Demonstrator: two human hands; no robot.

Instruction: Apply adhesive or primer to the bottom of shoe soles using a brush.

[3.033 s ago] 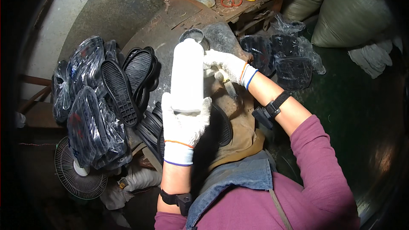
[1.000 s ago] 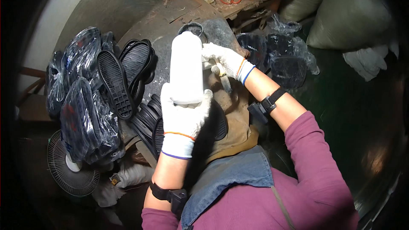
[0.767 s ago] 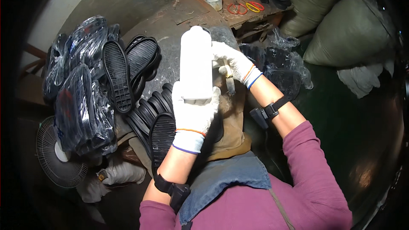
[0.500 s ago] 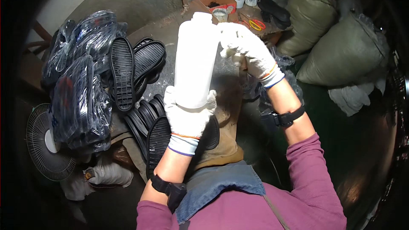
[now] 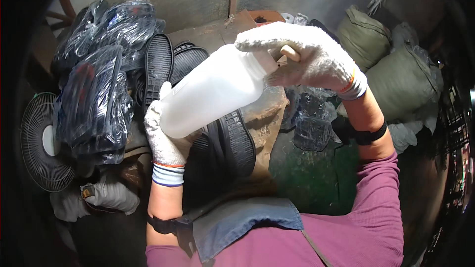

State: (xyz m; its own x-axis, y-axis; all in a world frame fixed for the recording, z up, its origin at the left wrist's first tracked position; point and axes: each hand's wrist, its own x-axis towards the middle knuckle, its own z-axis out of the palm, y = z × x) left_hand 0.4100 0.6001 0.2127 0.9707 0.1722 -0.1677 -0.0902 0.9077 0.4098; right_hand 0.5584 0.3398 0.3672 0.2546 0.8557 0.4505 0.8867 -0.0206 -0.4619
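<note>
A white translucent plastic bottle point(image 5: 213, 91) lies tilted in front of me, its neck up and to the right. My left hand point(image 5: 166, 136), in a white knit glove, is wrapped round its base. My right hand point(image 5: 309, 57), gloved too, curls its fingers round the bottle's neck. A bare-looking fingertip shows at the right glove; whether a cap is under those fingers is hidden. Beneath and behind the bottle are black ridged shoe soles point(image 5: 237, 143), some stacked on edge. Another black sole point(image 5: 158, 69) leans upright just beyond my left hand.
Plastic-wrapped bundles of soles point(image 5: 94, 99) are piled at the left, above a round fan point(image 5: 47, 141). Full olive sacks point(image 5: 405, 81) stand at the right. More wrapped black soles point(image 5: 314, 123) lie low beside the worktable point(image 5: 267, 118). An orange-red box point(image 5: 267, 16) sits at the back.
The bottle has gone from upright to tilted, its neck swinging right. My right hand has moved from beside the bottle onto its neck; my left hand has shifted left with the base.
</note>
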